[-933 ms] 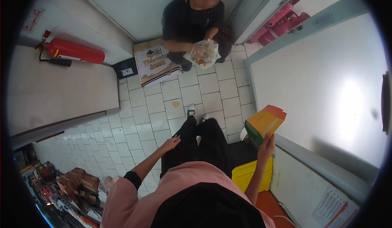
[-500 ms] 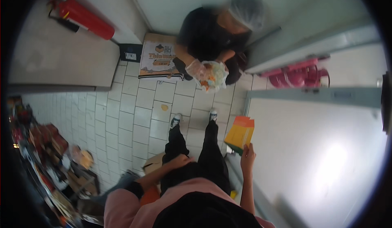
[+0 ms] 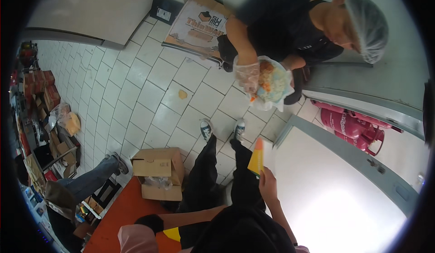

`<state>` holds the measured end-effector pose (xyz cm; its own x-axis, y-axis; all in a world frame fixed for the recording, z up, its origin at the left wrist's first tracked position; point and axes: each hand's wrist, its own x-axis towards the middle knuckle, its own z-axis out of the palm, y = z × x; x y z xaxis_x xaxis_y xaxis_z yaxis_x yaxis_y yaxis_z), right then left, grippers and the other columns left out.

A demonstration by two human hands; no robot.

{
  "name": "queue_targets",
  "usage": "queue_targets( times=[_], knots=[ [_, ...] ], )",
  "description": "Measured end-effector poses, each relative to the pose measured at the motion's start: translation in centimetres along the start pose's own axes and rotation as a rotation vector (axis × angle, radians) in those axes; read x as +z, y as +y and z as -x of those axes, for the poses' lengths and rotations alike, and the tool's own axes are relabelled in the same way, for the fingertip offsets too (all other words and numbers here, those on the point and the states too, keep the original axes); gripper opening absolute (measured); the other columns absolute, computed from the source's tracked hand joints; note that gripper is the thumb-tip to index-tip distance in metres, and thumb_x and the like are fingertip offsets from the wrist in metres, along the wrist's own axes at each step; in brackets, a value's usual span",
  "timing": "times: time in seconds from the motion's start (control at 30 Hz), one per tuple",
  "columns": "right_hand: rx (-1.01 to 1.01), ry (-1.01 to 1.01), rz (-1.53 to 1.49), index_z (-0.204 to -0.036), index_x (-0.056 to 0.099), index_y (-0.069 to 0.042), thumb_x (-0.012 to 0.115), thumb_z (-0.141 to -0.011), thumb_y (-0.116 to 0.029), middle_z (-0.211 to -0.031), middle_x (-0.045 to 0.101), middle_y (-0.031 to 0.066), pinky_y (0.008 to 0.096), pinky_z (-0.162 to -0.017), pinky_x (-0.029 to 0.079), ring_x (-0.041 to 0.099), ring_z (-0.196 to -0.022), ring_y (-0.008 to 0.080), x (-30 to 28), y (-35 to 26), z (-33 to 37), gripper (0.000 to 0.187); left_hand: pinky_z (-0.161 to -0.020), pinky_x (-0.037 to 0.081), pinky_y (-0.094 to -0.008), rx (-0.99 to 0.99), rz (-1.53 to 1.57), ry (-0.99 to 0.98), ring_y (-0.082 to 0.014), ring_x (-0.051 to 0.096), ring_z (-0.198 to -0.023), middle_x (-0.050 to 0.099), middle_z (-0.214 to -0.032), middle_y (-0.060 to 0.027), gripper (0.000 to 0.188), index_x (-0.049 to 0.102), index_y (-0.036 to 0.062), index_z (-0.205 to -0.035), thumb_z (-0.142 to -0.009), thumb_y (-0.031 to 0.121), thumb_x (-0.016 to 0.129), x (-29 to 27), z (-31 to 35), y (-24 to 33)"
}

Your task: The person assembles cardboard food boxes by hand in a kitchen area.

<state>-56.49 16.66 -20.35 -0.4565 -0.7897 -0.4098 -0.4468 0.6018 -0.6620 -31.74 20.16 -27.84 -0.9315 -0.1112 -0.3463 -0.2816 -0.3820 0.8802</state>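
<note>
My right hand [image 3: 268, 183] grips the lower edge of a yellow, orange and green folded card [image 3: 256, 157]. A white face of the card shows on its right side, above my thigh. My left forearm [image 3: 195, 215] crosses in front of my body, and its hand is hidden behind the black cloth at my chest. In front of me sits a person in black clothes and a hair net, holding an opened food wrapper [image 3: 288, 91] with rice [image 3: 274, 81] and orange bits. That person's gloved hand [image 3: 247, 75] is at the food.
An open cardboard box [image 3: 156, 155] stands left of my legs, beside an orange surface [image 3: 131, 216]. Pink gas cylinders [image 3: 349, 124] show past the white door [image 3: 335, 176] on the right. A large carton [image 3: 199, 24] leans ahead. Another person's leg [image 3: 93, 178] and cluttered shelves are left.
The view has turned and come nearer the seated person. The card has turned in my right hand, showing a white face. My left hand, earlier at my lap, is now hidden.
</note>
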Motion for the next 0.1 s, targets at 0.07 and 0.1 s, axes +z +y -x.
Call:
queue_targets(
  times=[0.07, 0.1],
  knots=[
    [-0.211, -0.124, 0.133, -0.098, 0.052, -0.001, 0.047, -0.087, -0.005, -0.089, 0.055, 0.0206, 0.0410, -0.067, 0.045, 0.055, -0.077, 0.0368, 3.8, 0.5, -4.3, 0.013, -0.099, 0.032, -0.0289, 0.081, 0.198, 0.005, -0.0265, 0.044, -0.117, 0.045, -0.127, -0.0149, 0.047, 0.035, 0.0031, -0.130, -0.086, 0.010, 0.050, -2.2, -1.4, -3.3],
    [-0.243, -0.172, 0.109, -0.102, 0.052, -0.003, 0.048, -0.088, -0.007, -0.099, 0.052, 0.0204, 0.0401, -0.068, 0.046, 0.055, -0.084, 0.0362, 5.9, 1.2, -6.4, 0.015, -0.099, 0.032, -0.0289, 0.090, 0.171, -0.014, -0.0265, 0.044, -0.117, 0.045, -0.127, -0.0149, 0.047, 0.035, 0.0031, -0.130, -0.086, 0.010, 0.050, -3.7, -2.7, -5.4]
  ],
)
